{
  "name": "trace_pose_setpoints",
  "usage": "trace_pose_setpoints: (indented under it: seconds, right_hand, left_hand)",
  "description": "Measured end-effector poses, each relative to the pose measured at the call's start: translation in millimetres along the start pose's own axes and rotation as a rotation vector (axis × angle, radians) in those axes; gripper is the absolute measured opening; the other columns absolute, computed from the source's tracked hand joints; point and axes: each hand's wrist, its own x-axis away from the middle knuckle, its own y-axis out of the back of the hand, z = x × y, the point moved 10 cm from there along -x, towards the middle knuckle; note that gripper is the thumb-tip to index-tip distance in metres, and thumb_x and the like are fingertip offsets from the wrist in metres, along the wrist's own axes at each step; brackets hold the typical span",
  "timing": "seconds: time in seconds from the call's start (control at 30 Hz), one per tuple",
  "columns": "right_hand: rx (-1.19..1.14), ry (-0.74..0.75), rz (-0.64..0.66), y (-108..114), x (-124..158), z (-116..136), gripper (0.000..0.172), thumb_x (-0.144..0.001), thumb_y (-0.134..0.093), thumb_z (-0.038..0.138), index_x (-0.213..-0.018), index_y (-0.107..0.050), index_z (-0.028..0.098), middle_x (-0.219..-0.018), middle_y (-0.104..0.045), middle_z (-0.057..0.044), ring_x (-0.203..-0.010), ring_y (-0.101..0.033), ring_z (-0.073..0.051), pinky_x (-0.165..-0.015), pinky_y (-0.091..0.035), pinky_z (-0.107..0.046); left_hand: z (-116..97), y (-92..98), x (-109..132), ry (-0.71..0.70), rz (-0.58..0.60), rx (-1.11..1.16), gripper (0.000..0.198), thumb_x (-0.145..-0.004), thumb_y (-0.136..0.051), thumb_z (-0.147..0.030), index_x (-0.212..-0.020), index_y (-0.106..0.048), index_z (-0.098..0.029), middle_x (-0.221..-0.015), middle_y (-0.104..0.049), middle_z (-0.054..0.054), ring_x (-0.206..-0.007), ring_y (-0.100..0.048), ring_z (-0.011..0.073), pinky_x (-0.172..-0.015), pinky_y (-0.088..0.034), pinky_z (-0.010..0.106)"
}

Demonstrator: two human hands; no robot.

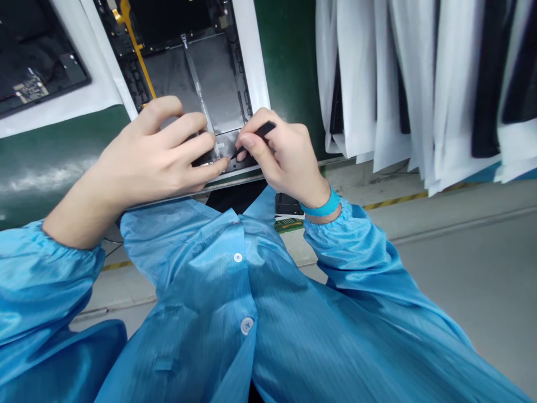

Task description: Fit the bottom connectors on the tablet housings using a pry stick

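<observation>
- Looking from the head view: working with both bare hands at the near edge of an opened device (172, 70), laid with white sheet (257, 61) beside it on a green mat (289, 73).
- Holding in the right hand (289, 159) a slim black tool (265, 129), with thumb and finger pinched together on it; cannot tell if of pen, pick or tweezers kind.
- Pointing the tool down and to the left, with thin tip at the near part of the device, just beside the nearest fingertip of the left hand; cannot tell if touching the surface.
- Keeping the left hand (163, 154) over the near left part of the device, with fingers bent and somewhat apart; cannot tell what the hidden thumb does, or if pressing something below.
- Having the near end of a pale grey strip (196, 78) close to the left fingertips; running from there to the far side, across the grey inner panel. To see also, farther left: an orange strip (140, 53).
- Judging by this posture: probably in the step of fine fitting or adjusting of a small part near that corner.
- Calling next, it seems, for a steady left hand and a small, controlled stroke of the tool tip, without scratching the panel or catching the strip.
</observation>
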Motion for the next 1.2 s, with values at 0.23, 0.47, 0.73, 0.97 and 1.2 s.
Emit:
trace_pose_setpoints:
  seconds: [0.23, 0.47, 0.73, 0.97, 1.2]
  right_hand:
    - [0.021, -0.018, -0.032, 0, -7, 7, 0.037, -0.121, -0.044, 0.053, -0.1, -0.058, 0.026, -0.081, -0.07, 0.003, -0.076, -0.075, -0.017, -0.091, -0.062, -0.033]
    - [0.029, 0.005, -0.081, 0, -4, 4, 0.043, -0.122, -0.037, 0.055, -0.098, -0.057, 0.026, -0.088, -0.07, 0.001, -0.074, -0.073, -0.013, -0.089, -0.062, -0.032]
    - [-0.027, -0.012, -0.089, 1, -3, 2, 0.046, -0.119, -0.039, 0.061, -0.095, -0.057, 0.027, -0.084, -0.068, -0.001, -0.079, -0.073, -0.018, -0.087, -0.06, -0.035]
    - [-0.039, -0.03, -0.088, 1, -2, -3, 0.046, -0.117, -0.042, 0.064, -0.095, -0.058, 0.028, -0.083, -0.067, -0.001, -0.082, -0.072, -0.019, -0.083, -0.059, -0.034]
    - [-0.124, -0.016, -0.223, 12, 0, -1, 0.047, -0.118, -0.048, 0.062, -0.091, -0.06, 0.024, -0.089, -0.069, 0.0, -0.07, -0.071, -0.012, -0.072, -0.057, -0.027]
  left_hand:
    - [20, 3.6, -5, 0.11, -0.032, 0.239, 0.055, -0.116, -0.042, -0.06, -0.117, -0.082, -0.022, -0.11, -0.072, 0.008, -0.14, -0.064, 0.0396, -0.124, -0.028, 0.083]
    - [21, -0.2, -8, 0.035, 0.027, 0.064, 0.054, -0.12, -0.037, -0.054, -0.129, -0.081, -0.024, -0.11, -0.071, 0.011, -0.138, -0.062, 0.0392, -0.122, -0.029, 0.081]
    - [20, 2.1, -10, 0.097, 0.133, 0.136, 0.054, -0.118, -0.027, -0.032, -0.129, -0.08, -0.031, -0.098, -0.07, 0.006, -0.136, -0.066, 0.0323, -0.128, -0.029, 0.078]
    - [25, -4.0, -3, 0.101, 0.09, 0.08, 0.06, -0.121, -0.023, -0.044, -0.135, -0.08, -0.029, -0.11, -0.075, 0.008, -0.137, -0.064, 0.0352, -0.12, -0.039, 0.071]
    - [33, -6.3, -25, 0.281, 0.029, 0.212, 0.037, -0.11, -0.053, -0.046, -0.093, -0.079, -0.025, -0.074, -0.069, 0.001, -0.081, -0.064, 0.0232, -0.108, -0.039, 0.066]
